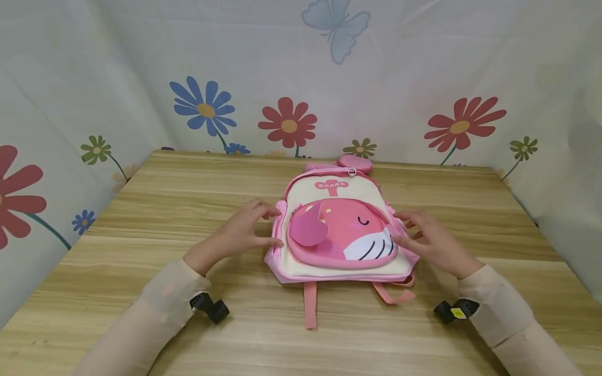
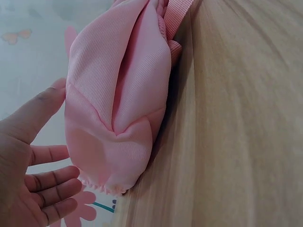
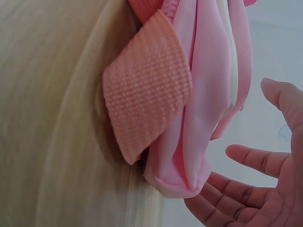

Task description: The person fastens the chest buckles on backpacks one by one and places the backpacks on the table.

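Note:
A small pink and cream backpack (image 1: 340,224) lies on its back on the wooden table, its whale-shaped front pocket (image 1: 357,230) facing up. At its left side is my left hand (image 1: 237,230), with thumb and fingers spread and the tips right at the edge. In the left wrist view, these relaxed fingers (image 2: 52,180) are beside the pink side pocket (image 2: 118,109). My right hand (image 1: 435,240) is at the opposite side, loosely spread. The right wrist view shows its fingers (image 3: 227,201) close to the bag's pink side, thumb apart from it.
Pink webbing straps (image 1: 310,305) stick out from the bag's bottom toward me. A pink rounded piece (image 1: 356,163) lies behind its top. The wooden table (image 1: 197,177) ends at a white curtain (image 1: 244,57) printed with flowers and a butterfly. Both wrists wear black cameras.

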Demonstrator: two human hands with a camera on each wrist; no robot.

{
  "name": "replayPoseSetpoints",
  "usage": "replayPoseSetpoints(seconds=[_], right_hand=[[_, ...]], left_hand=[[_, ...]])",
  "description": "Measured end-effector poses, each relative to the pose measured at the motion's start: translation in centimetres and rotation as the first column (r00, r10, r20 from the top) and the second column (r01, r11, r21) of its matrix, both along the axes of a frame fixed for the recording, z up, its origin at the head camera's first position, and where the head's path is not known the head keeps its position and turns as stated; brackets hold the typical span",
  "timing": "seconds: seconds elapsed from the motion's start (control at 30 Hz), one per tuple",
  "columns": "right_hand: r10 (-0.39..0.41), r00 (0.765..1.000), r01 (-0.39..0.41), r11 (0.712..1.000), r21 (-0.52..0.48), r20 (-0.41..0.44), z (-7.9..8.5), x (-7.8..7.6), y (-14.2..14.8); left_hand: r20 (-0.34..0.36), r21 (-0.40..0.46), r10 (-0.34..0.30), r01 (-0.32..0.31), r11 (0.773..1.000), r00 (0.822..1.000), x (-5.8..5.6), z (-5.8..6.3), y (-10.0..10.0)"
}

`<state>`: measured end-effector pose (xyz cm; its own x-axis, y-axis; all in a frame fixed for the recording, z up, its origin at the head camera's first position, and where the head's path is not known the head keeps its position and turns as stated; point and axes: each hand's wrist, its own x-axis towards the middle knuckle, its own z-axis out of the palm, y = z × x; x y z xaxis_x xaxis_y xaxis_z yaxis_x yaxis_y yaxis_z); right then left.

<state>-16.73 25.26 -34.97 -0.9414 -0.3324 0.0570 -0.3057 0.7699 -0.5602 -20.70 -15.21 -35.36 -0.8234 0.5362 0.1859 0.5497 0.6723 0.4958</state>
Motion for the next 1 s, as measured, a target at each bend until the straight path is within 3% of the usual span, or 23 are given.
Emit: replayPoseSetpoints(seconds=[0.3,0.57,1.0], right_hand=[[0.019,1.000,-0.019,1.000,0.005,0.021,-0.1,0.0,-0.3],[0.010,0.999,-0.011,1.000,0.010,0.045,-0.5,0.1,-0.6],[0.005,0.999,-0.005,1.000,-0.006,0.033,-1.5,0.4,-0.7]], left_hand=[[0.043,0.018,-0.001,0.001,1.000,0.999,-0.3,-0.4,-0.3],[0.137,0.101,-0.026,0.012,0.995,0.990,-0.5,-0.9,-0.1],[0.201,0.232,-0.042,-0.006,0.973,0.979,-0.6,-2.0,0.2]])
